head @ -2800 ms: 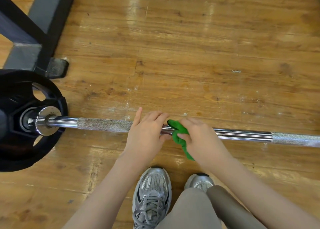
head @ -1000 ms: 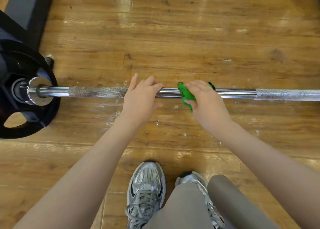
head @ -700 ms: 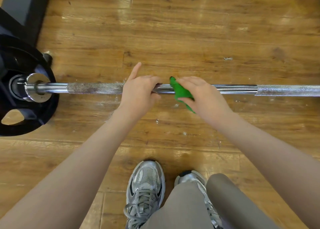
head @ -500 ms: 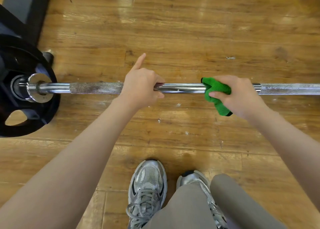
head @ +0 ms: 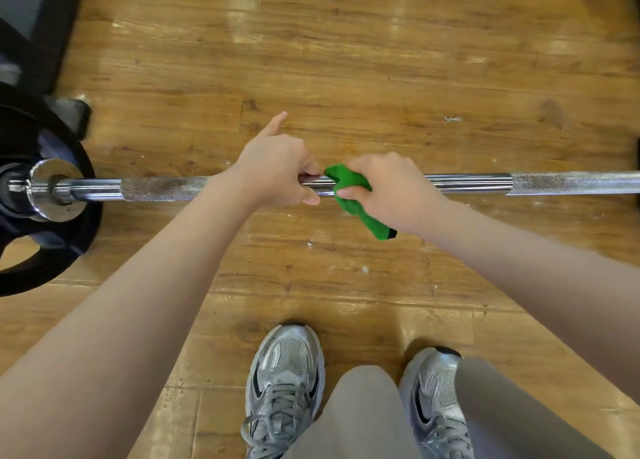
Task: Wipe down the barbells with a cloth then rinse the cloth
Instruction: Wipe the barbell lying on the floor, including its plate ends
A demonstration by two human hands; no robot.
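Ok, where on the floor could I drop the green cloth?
Bare wood floor beyond the barbell is widest. Another patch lies between the bar and the sneakers. It's crowded left, by the weight plate, and mid-bar, where the left hand and right hand hold bar and cloth.

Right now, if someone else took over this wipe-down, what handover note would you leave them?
Left hand: gripping the bar just left of its smooth middle, index finger pointing off it.
Right hand: holding the green cloth wrapped on the smooth middle, right beside the left hand; a cloth tail hangs below.
The bar lies across the wood floor, black plate on its left end.
Done: cloth is on the bar's middle; how much is clean cannot be told.
Left: the knurled sections, any other barbells, then rinse the cloth.
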